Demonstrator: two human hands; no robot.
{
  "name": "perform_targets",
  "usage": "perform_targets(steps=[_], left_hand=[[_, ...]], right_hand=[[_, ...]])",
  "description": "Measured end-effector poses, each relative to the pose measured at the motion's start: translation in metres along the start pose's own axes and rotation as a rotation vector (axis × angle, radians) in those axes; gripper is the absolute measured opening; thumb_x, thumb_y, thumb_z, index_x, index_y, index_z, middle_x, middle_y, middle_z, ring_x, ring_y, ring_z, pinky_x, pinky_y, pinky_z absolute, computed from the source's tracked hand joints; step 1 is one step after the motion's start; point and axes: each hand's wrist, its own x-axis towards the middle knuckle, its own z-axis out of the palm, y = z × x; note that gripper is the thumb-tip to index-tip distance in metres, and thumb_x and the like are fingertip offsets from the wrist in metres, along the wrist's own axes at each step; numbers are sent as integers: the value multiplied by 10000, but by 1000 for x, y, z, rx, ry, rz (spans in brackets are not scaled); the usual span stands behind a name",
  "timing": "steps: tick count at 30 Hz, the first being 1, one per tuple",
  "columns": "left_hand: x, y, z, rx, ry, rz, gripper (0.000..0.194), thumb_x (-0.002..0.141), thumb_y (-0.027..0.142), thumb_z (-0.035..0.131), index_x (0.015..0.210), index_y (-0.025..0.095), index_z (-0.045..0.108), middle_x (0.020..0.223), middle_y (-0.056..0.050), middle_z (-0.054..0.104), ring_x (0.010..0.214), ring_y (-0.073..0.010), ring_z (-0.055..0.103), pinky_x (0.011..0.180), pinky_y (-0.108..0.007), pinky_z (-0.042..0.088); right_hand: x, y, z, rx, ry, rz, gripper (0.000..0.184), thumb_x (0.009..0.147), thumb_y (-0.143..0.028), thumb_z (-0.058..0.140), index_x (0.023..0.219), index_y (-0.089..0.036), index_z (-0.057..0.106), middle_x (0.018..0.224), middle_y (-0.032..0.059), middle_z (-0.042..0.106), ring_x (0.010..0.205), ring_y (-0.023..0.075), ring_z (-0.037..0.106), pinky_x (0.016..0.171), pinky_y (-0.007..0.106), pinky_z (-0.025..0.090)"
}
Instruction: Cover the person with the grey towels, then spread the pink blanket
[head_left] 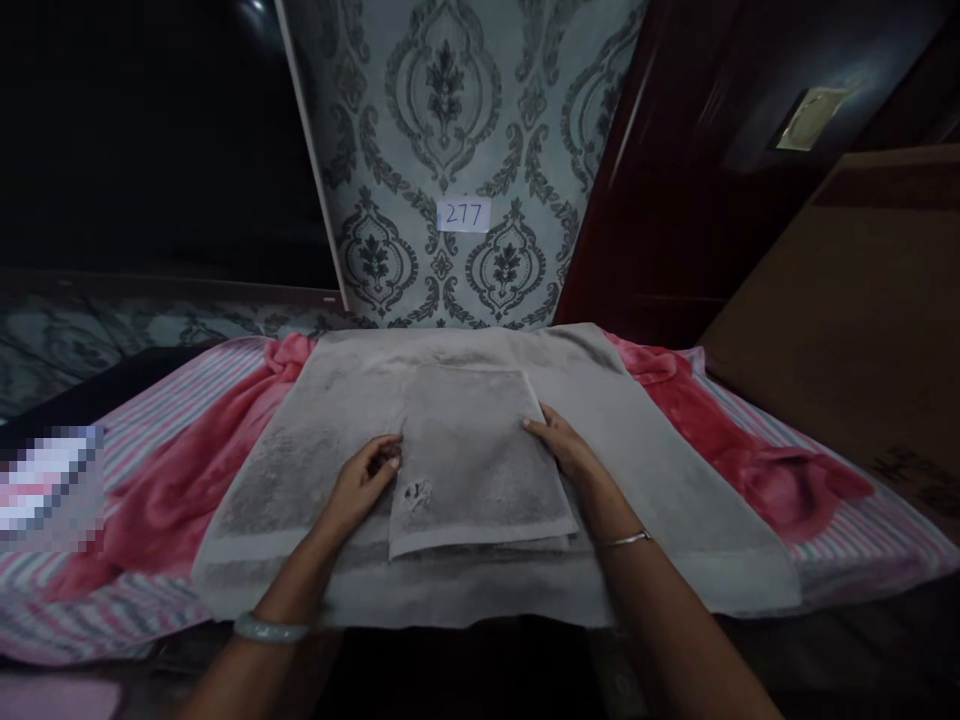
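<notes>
A small grey folded towel point(469, 455) lies on top of a larger grey towel point(660, 470) spread over the bed. My left hand point(364, 480) rests at the folded towel's left edge with fingers curled against it. At the towel's right edge my right hand point(562, 445) lies with fingers stretched flat along the side. A small pale mark shows near the folded towel's lower left. I wear a pale bangle on the left wrist and a thin metal one on the right.
A pink fleece blanket point(750, 450) lies under the towels on a striped sheet point(150, 400). Patterned wallpaper with a label reading 277 point(463, 214) stands behind. Dark wood furniture point(847, 330) is at the right. A blurred patch sits at the left edge.
</notes>
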Motion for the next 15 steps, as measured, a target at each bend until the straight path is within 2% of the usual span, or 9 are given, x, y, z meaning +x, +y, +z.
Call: perform_targets(steps=[3,6,12,15], left_hand=[[1,-5,3,-15,2,18,489,816,490,593,1191,186,669,1068,-92,733,945,-234,671,864,-381,540],[1,-6,4,-11,-2,39,465,820,471,591,1180,189,674,1050,-85,734,913,-219,663,843,-366,538],[-1,-5,4,-10,7,44,450,828,451,587,1180,186,678,1052,-82,737,929,-222,668,852,-368,537],[-1,-6,4,-16,2,49,441,827,448,593,1176,193,678,1075,-86,736,932,-221,666,847,-369,539]], right_hand=[[-7,1,-5,-83,9,-54,681,680,-368,712,1324,-185,589,1227,76,716,1037,259,688,909,401,567],[-6,5,-13,-206,90,-125,694,698,-333,675,1368,-187,571,1278,76,693,1100,249,668,980,417,539],[-3,21,-22,-415,170,-106,626,722,-326,645,1323,-154,621,1283,114,692,1166,276,650,1079,467,477],[-13,22,-23,-433,201,-130,662,763,-375,649,1388,-169,582,1307,116,680,1189,279,646,1089,480,475]])
